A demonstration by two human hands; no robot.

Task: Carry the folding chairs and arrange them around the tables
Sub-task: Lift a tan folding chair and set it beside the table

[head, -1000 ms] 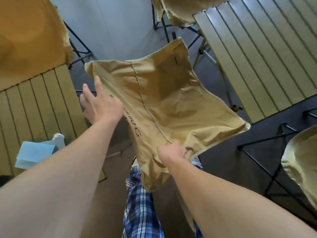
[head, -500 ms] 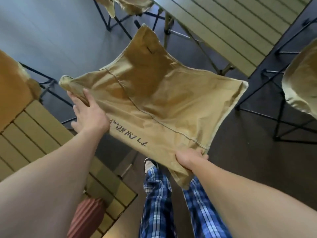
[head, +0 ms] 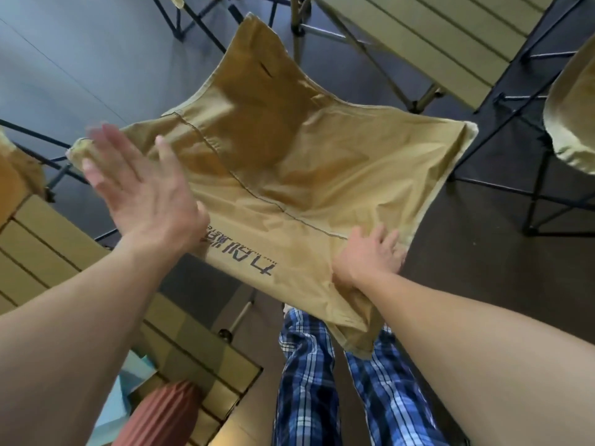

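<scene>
A dark, smooth floor (head: 80,69) fills the background, grey at 10 o'clock and browner at 4 o'clock. Two slatted tables show: one table (head: 428,40) at 1 o'clock on thin metal legs, the other table (head: 48,252) at 8 o'clock, both made of long tan slats with dark gaps. On the near one lie a ribbed, reddish cylinder (head: 161,413) and a pale blue flat thing (head: 119,410), both at 7 o'clock.

Four chairs can be counted. The main chair (head: 289,175) sits in the centre, its tan cloth seat creased, roughly four-cornered, with a dark stitched seam and black printed letters near the lower edge. A second chair (head: 573,114) with a rounded cloth edge and black rod frame stands at 3 o'clock; a third (head: 16,178) peeks in at 9 o'clock; a fourth frame (head: 196,14) is at 12 o'clock.

The left hand (head: 145,194) is blurred, its fingers spread apart and flat, over the seat's left corner; whether it touches is unclear. The right hand (head: 367,255) presses on the cloth near the lower right edge, fingers loosely apart, not clamped. Blue plaid trousers (head: 309,381) show at 6 o'clock.
</scene>
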